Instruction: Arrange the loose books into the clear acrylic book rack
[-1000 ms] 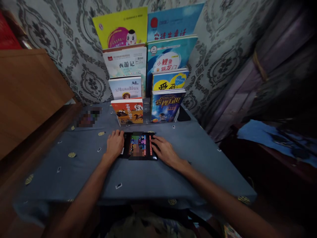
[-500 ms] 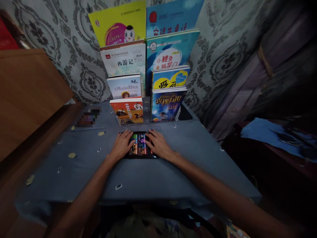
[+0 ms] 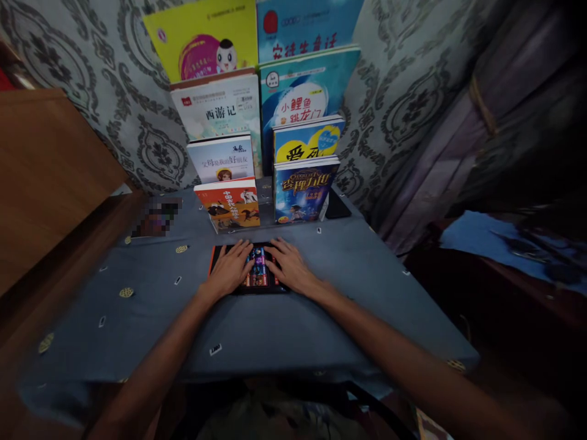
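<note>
both hands lie flat, palms down, on a small dark-covered book with bright coloured panels on its front, which rests flat on the grey-blue tablecloth with small gold medallions, near the middle of the table and just in front of the book display. the left hand covers the book's left half, its fingers spread and stretched forward toward the far edge; an orange strip of the cover shows just past its thumb side. the right hand covers the right half, fingers likewise spread and lying along the cover. neither hand is curled round anything; they press or rest on the cover, and only a narrow band of the picture shows between them. whether any fingertip hooks under an edge i cannot tell.

just beyond the book stands a stepped display of children's books against the grey damask-patterned wall. in the front row are an orange book with horsemen on the cover on the left and a dark blue fantasy book with gold lettering on the right. behind them rise a white book with a child's picture, a yellow and blue book, a pale book with black characters, a teal book with a white oval, and at the top a yellow book with a cartoon face beside a blue one.

a brown wooden panel stands to the left of the table.
</note>
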### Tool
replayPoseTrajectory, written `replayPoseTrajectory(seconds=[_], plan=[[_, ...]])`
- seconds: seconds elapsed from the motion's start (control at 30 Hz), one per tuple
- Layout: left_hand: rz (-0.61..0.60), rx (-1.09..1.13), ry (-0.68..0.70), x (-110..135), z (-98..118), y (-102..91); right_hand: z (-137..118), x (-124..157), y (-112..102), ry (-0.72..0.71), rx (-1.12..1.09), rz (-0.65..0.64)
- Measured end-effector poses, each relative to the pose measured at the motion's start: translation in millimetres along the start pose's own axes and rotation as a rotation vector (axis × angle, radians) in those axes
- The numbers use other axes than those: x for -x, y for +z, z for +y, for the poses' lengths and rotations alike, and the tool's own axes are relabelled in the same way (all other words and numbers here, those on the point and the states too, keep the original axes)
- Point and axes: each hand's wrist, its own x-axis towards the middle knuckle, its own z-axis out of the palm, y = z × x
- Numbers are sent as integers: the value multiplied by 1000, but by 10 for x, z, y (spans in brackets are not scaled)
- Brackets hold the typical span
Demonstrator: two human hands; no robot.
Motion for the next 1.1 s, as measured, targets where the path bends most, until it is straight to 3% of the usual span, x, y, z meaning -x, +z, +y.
replayPoseTrajectory(seconds=[0.57,1.1], plan=[[-38,74,141,-78,30,22,-42,-2,-95,25,-45,-36],[0,46,135,-67,79,41,129,106,-227,-72,-95,-92]])
